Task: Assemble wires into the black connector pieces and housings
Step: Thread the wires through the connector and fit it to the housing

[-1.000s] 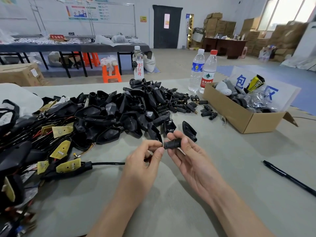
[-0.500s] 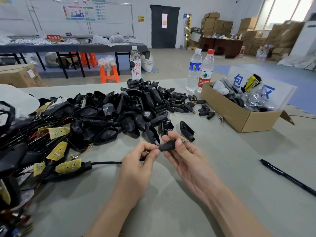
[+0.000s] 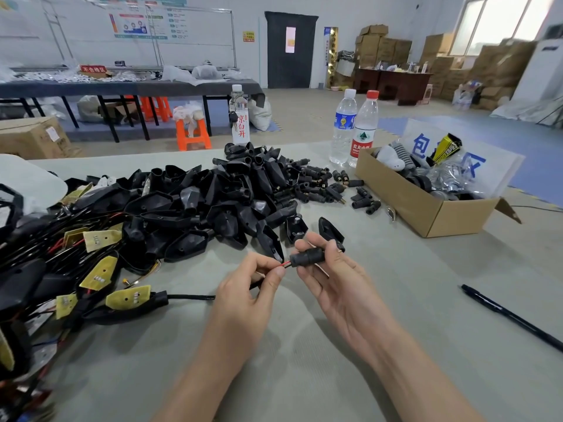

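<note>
At the far left of the worktop (image 3: 304, 376) lies a tangle of wired assemblies (image 3: 45, 269) with yellow circuit boards (image 3: 100, 274) among the black and red leads. A black cable (image 3: 189, 297) runs from one of them toward the left hand (image 3: 246, 300); where it ends is hidden behind the hand, so I cannot tell if it joins what the fingers hold.

Behind the hands, a heap of black housings (image 3: 213, 202) spreads across the middle of the worktop.

The left hand pinches a red wire (image 3: 285, 264) between thumb and forefinger, the other fingers curled beneath. The wire's far end meets the left end of a black connector piece (image 3: 307, 257), held above the worktop just in front of the heap. The right hand (image 3: 344, 287) grips that piece, thumb on top and fingers curled under it.

Behind the right hand, small connector plugs (image 3: 316, 184) are scattered, with two water bottles (image 3: 353, 129) standing beyond them. Further right sits an open cardboard box (image 3: 426, 214) filled with parts, and a black pen (image 3: 511, 318) lies on the worktop near the right edge.
</note>
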The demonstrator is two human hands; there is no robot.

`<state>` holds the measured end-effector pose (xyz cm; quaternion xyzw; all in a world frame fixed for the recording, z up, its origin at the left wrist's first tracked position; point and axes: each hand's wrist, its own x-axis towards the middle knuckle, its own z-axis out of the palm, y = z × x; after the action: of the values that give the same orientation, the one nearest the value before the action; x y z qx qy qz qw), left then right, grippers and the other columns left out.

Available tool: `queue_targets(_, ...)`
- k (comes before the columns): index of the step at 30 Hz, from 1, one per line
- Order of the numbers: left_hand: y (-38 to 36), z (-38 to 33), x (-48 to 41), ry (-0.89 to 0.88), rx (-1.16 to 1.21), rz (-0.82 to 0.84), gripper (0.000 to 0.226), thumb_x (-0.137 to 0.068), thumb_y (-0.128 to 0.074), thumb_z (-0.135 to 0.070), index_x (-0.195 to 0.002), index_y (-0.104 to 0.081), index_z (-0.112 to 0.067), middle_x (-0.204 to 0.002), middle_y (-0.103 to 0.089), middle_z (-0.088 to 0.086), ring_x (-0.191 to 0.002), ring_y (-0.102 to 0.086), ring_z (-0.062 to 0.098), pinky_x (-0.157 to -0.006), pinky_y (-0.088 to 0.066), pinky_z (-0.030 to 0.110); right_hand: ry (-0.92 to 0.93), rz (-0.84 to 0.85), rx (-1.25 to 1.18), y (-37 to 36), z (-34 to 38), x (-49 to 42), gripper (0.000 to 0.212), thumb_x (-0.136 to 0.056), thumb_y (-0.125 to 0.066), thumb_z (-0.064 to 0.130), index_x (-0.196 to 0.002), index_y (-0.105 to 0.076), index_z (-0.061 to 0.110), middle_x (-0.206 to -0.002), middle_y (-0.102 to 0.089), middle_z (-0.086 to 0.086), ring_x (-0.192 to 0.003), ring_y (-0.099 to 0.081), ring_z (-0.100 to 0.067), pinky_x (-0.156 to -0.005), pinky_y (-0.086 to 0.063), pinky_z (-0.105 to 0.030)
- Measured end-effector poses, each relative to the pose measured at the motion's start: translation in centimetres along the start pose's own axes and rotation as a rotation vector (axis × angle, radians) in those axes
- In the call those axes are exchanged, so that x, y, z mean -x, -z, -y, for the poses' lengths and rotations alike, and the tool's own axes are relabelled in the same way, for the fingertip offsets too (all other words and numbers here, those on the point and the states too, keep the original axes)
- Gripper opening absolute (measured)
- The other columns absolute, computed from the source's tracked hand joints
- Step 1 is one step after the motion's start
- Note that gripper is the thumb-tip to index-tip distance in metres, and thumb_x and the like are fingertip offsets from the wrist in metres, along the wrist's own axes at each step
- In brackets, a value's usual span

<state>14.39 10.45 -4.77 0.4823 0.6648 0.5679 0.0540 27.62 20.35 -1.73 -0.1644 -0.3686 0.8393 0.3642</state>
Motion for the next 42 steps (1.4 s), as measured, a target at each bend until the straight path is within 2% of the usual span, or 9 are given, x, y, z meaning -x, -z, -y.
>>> queue_targets(5, 0.2, -0.3, 0.1, 0.014, 0.058, 0.014, 0.008, -0.098, -0.060, -0.036, -0.091, -0.063, -0.038, -0.069, -0.060, -0.011, -0.061, -0.053, 0.008, -0.054, -0.039, 0.016, -0.028, -0.048, -0.033, 0.0, -0.1, -0.2, 0.044, -0.094, -0.052, 0.037, -0.119, -0.070, 0.005, -0.123, -0.069, -0.017, -0.115, -0.067, -0.025, -0.089, -0.058, -0.029)
queue_targets(9, 0.1, -0.4, 0.0, 0.037, 0.058, 0.007, 0.010, -0.097, -0.063, -0.029, -0.090, -0.064, -0.036, -0.071, -0.062, -0.010, -0.060, -0.053, 0.006, -0.055, -0.038, 0.013, -0.040, -0.050, -0.038, -0.1, -0.2, -0.2, 0.044, -0.094, -0.053, 0.036, -0.121, -0.068, 0.005, -0.124, -0.069, -0.017, -0.117, -0.067, -0.025, -0.094, -0.056, -0.031)
queue_targets(15, 0.0, -0.4, 0.1, 0.027, 0.052, 0.003, 0.008, -0.096, -0.062, -0.033, -0.090, -0.063, -0.037, -0.071, -0.062, -0.001, -0.063, -0.055, 0.020, -0.056, -0.043, 0.029, -0.054, -0.053, -0.041, -0.2, 0.0, -0.2, 0.043, -0.094, -0.053, 0.036, -0.120, -0.068, 0.005, -0.123, -0.069, -0.016, -0.114, -0.068, -0.024, -0.094, -0.057, -0.031)
queue_targets(23, 0.1, -0.1, 0.0, 0.005, 0.022, 0.013, 0.009, -0.097, -0.063, -0.033, -0.089, -0.062, -0.036, -0.065, -0.058, -0.001, -0.055, -0.050, 0.018, -0.050, -0.039, 0.024, -0.064, -0.064, -0.023, -0.1, -0.1, -0.1, 0.044, -0.094, -0.051, 0.035, -0.121, -0.068, 0.005, -0.122, -0.070, -0.016, -0.111, -0.069, -0.022, -0.092, -0.057, -0.030)
queue_targets(27, 0.0, -0.1, 0.0, 0.018, 0.025, 0.032, 0.009, -0.096, -0.064, -0.032, -0.089, -0.063, -0.037, -0.066, -0.059, 0.000, -0.055, -0.050, 0.018, -0.051, -0.039, 0.027, -0.078, -0.036, 0.002, -0.3, -0.6, 0.0, 0.043, -0.096, -0.051, 0.034, -0.122, -0.067, 0.002, -0.119, -0.070, -0.018, -0.108, -0.069, -0.023, -0.093, -0.057, -0.031)
queue_targets(30, 0.0, -0.3, 0.1, 0.000, -0.010, 0.026, 0.005, -0.097, -0.061, -0.039, -0.092, -0.063, -0.040, -0.070, -0.062, -0.009, -0.059, -0.054, 0.012, -0.052, -0.041, 0.021, -0.067, -0.044, 0.001, -0.2, -0.6, -0.1, 0.043, -0.097, -0.050, 0.033, -0.120, -0.068, 0.002, -0.119, -0.070, -0.019, -0.108, -0.070, -0.025, -0.091, -0.058, -0.031)
queue_targets(35, 0.0, -0.4, 0.2, -0.023, -0.107, 0.036, 0.008, -0.095, -0.060, -0.041, -0.103, -0.058, -0.043, -0.097, -0.067, -0.025, -0.093, -0.065, 0.004, -0.080, -0.053, 0.029, -0.037, -0.116, -0.032, 0.5, -0.2, -0.6, 0.042, -0.092, -0.051, 0.036, -0.111, -0.075, 0.007, -0.117, -0.072, -0.017, -0.110, -0.069, -0.027, -0.089, -0.059, -0.031)
queue_targets(39, -0.1, -0.5, 0.1, -0.086, -0.146, 0.025, 0.012, -0.095, -0.065, -0.023, -0.095, -0.063, -0.035, -0.089, -0.064, -0.019, -0.084, -0.063, 0.006, -0.071, -0.045, 0.016, -0.047, -0.104, -0.030, 0.6, -0.4, -0.6, 0.041, -0.091, -0.052, 0.036, -0.110, -0.074, 0.007, -0.116, -0.072, -0.016, -0.107, -0.070, -0.025, -0.087, -0.060, -0.029)
queue_targets(42, -0.1, -0.4, 0.0, -0.081, -0.137, 0.014, 0.013, -0.095, -0.067, -0.019, -0.094, -0.065, -0.032, -0.089, -0.064, -0.018, -0.083, -0.062, 0.008, -0.068, -0.045, 0.018, -0.085, -0.075, 0.066, 0.4, -1.0, -0.6, 0.041, -0.101, -0.044, 0.037, -0.116, -0.069, 0.009, -0.116, -0.073, -0.014, -0.104, -0.071, -0.021, -0.085, -0.059, -0.028)
